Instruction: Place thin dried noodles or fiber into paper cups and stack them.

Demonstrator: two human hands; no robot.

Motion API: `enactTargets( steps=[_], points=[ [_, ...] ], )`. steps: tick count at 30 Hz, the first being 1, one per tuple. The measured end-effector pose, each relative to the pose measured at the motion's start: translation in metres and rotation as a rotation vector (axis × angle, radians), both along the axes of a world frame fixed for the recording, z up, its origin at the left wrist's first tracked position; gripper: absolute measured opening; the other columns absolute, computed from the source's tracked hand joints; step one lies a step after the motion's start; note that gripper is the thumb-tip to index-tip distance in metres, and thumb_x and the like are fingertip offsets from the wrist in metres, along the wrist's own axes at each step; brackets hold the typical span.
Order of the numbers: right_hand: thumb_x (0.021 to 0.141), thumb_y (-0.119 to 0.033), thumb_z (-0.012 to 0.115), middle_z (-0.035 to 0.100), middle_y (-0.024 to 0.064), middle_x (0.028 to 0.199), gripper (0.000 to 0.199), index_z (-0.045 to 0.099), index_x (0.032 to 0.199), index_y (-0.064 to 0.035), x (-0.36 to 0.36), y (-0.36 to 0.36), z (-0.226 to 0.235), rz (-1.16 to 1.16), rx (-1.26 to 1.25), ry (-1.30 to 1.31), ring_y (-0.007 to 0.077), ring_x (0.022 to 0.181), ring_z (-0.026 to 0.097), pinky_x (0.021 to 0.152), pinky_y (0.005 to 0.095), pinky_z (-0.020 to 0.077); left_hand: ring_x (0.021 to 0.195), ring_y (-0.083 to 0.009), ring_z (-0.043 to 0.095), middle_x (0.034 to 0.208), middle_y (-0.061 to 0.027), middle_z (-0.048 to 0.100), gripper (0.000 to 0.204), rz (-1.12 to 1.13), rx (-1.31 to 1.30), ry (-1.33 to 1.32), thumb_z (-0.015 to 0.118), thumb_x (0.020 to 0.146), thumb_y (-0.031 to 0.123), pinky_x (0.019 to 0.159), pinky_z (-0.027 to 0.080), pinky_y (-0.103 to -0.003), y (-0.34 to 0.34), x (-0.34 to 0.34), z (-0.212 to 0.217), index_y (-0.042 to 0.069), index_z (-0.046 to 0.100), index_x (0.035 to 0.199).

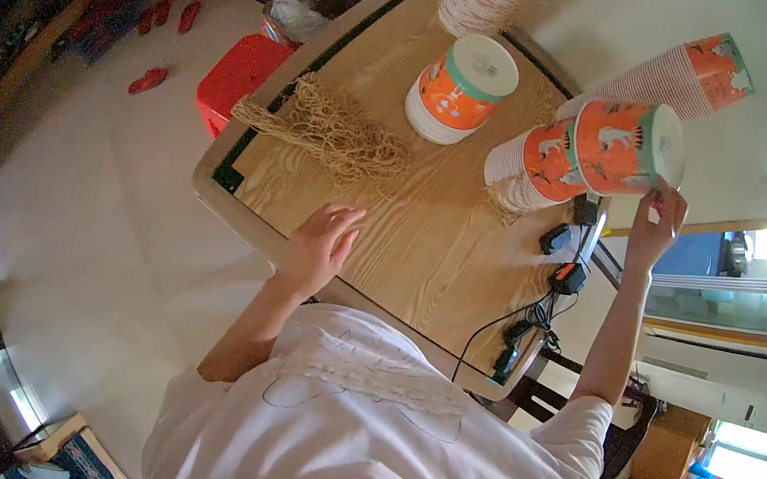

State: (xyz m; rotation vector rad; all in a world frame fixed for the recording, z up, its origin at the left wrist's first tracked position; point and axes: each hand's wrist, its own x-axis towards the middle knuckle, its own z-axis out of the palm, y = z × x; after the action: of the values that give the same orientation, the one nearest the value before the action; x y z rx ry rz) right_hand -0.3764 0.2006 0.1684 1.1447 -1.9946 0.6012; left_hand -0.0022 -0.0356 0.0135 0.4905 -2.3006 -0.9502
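Orange printed paper cup lies sideways in the air above the wooden table's right edge, long axis level, white base pointing right; the right hand pinches its base rim. The left hand rests open, fingers spread, on the tabletop near a tan mesh net

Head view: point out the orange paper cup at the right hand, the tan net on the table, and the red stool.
orange paper cup [622, 146], head view, printed side wall.
tan net [335, 133], head view, bunched middle.
red stool [236, 78], head view, top.
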Motion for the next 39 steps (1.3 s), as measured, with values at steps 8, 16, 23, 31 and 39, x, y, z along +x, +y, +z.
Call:
enactTargets(
  steps=[8, 16, 23, 31, 39],
  points=[
    [0.072, 0.003, 0.059, 0.052, 0.0103, 0.092, 0.035, 0.059, 0.105, -0.0090, -0.002, -0.014, -0.034, -0.035, -0.008, -0.220, 0.0234, 0.081, 0.053, 0.068, 0.0318, 0.0466, 0.083, -0.0263, 0.056, 0.092, -0.0090, 0.056, 0.028, 0.038, -0.035, -0.016, 0.059, 0.075, 0.005, 0.069, 0.048, -0.035, -0.002, 0.014, -0.007, 0.009, 0.053, 0.102],
    [0.076, -0.006, 0.055, 0.052, 0.0108, 0.098, 0.034, 0.056, 0.109, -0.0146, -0.006, -0.025, -0.064, -0.092, 0.126, -0.215, 0.0267, 0.089, 0.053, 0.073, 0.0359, 0.0465, 0.081, -0.0254, 0.056, 0.089, -0.0080, 0.056, 0.020, 0.037, 0.029, -0.001, 0.058, 0.075, 0.004, 0.068, 0.048, -0.033, -0.001, 0.012, -0.002, 0.008, 0.056, 0.095],
    [0.076, -0.007, 0.056, 0.052, 0.0112, 0.096, 0.035, 0.055, 0.110, -0.0144, -0.006, -0.026, -0.077, -0.108, 0.159, -0.221, 0.0272, 0.086, 0.053, 0.073, 0.0364, 0.0462, 0.079, -0.0239, 0.057, 0.088, -0.0075, 0.056, 0.017, 0.046, -0.001, -0.005, 0.058, 0.075, 0.004, 0.066, 0.048, -0.033, -0.001, 0.012, -0.002, 0.007, 0.057, 0.092],
    [0.077, -0.007, 0.056, 0.052, 0.0130, 0.096, 0.032, 0.055, 0.109, -0.0110, -0.002, -0.028, -0.080, -0.080, 0.158, -0.248, 0.0282, 0.087, 0.052, 0.076, 0.0362, 0.0448, 0.077, -0.0242, 0.058, 0.086, -0.0077, 0.057, 0.016, 0.042, 0.019, -0.038, 0.059, 0.074, 0.005, 0.065, 0.048, -0.033, -0.001, 0.010, -0.005, 0.006, 0.058, 0.089],
    [0.078, -0.008, 0.055, 0.050, 0.0120, 0.095, 0.032, 0.056, 0.109, -0.0123, -0.006, -0.024, -0.097, -0.069, 0.130, -0.170, 0.0274, 0.086, 0.051, 0.075, 0.0360, 0.0442, 0.079, -0.0242, 0.058, 0.088, -0.0070, 0.059, 0.014, 0.023, 0.015, -0.060, 0.059, 0.074, 0.006, 0.065, 0.049, -0.032, 0.000, 0.004, -0.019, 0.006, 0.058, 0.088]
  ],
)
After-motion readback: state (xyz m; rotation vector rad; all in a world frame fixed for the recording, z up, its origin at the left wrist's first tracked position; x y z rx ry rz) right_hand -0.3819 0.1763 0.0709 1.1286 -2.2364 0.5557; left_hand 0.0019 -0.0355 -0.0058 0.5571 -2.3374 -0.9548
